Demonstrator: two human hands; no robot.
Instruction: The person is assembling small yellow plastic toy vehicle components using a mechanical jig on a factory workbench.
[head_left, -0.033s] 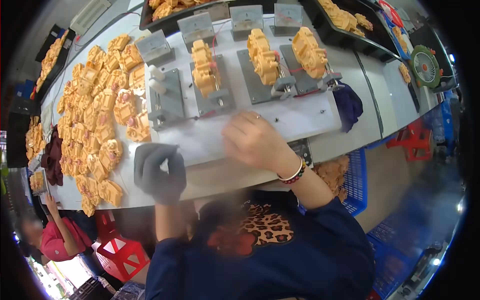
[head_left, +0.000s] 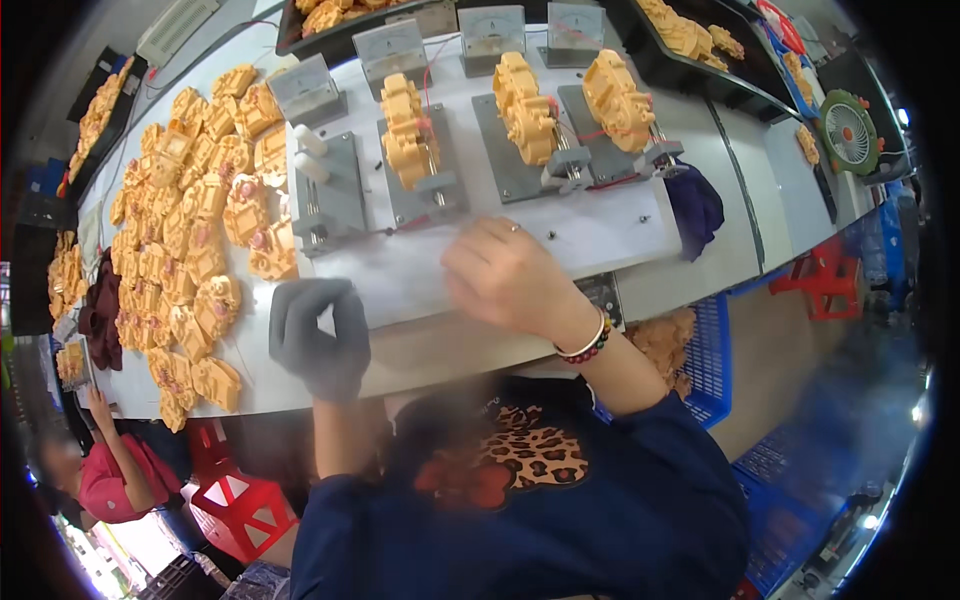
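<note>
My left hand [head_left: 320, 338], in a dark grey glove, is held over the front edge of the white table with thumb and fingers curled together in a pinch. A small gap shows inside the curl. My right hand [head_left: 512, 275], bare with a ring and bracelets, hovers low over the front of a white board [head_left: 610, 235]. Its fingers are bent inward and the tips are hidden, so anything in them cannot be made out. Behind it, yellow plastic gearbox-like housings [head_left: 527, 108] sit on grey metal fixtures [head_left: 345, 190]; the leftmost fixture bears no housing.
Many yellow housings [head_left: 180, 250] are spread on the left. Panel meters [head_left: 492, 38] line the back, near black trays [head_left: 700, 75]. A purple cloth [head_left: 693, 210] lies right, a green fan [head_left: 850, 132] beyond. A blue basket [head_left: 712, 360] stands below. Another person [head_left: 120, 475] sits left.
The whole picture has shifted slightly upward. Both hands keep nearly the same place, and the left fingers look a little more curled.
</note>
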